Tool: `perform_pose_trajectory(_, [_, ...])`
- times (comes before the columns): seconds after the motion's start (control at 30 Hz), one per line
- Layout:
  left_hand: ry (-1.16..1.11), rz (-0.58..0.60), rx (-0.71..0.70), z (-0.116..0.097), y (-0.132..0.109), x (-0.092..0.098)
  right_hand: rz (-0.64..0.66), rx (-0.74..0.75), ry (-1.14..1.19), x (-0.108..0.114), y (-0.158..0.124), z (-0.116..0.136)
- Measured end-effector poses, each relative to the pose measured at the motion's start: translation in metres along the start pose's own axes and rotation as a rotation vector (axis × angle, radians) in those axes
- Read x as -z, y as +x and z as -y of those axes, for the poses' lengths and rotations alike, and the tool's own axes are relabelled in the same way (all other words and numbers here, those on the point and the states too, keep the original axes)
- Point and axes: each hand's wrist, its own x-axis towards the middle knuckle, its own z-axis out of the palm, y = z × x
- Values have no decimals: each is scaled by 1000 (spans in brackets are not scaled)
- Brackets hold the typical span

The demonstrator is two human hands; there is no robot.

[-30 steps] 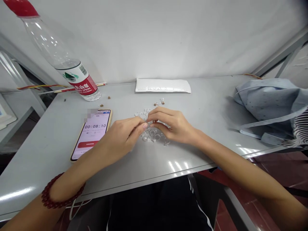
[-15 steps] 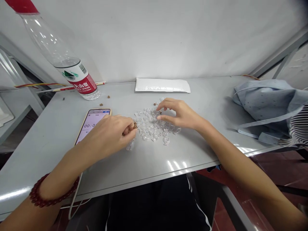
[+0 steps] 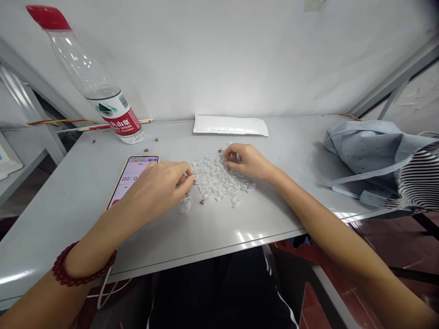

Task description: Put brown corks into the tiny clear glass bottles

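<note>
Two hands work here: your left hand (image 3: 164,183) curls beside a few brown bits (image 3: 194,182), your right hand (image 3: 252,161) narrows over the far right of the clear pieces (image 3: 216,180); whether either grips anything, you cannot tell. Four more brown bits lie outside the heap, so work looks partway; the clear pieces, uncountable, remain loose on the counter (image 3: 164,237). Beyond: one phone (image 3: 124,183) and one bottle (image 3: 118,112) left, one packet (image 3: 229,125) far, one bag (image 3: 370,151) right.
</note>
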Motion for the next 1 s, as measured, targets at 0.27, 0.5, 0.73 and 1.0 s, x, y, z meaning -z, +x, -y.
perform_pose_trajectory(0.27, [-56,-34,-35,-5,-1,-9,-2,19,105,4,-4,0])
perform_pose_trajectory(0.5, [-142,-123,-118,-13,-3,-12,24,-8,656,3,-10,25])
perform_pose_trajectory(0.73, [-128,-150,-221,-19,-2,-16,164,-85,818,-7,-20,48])
perform_pose_trajectory(1.0, [13,-4,-208,-10,-3,-12,-1,56,383,-1,-16,30])
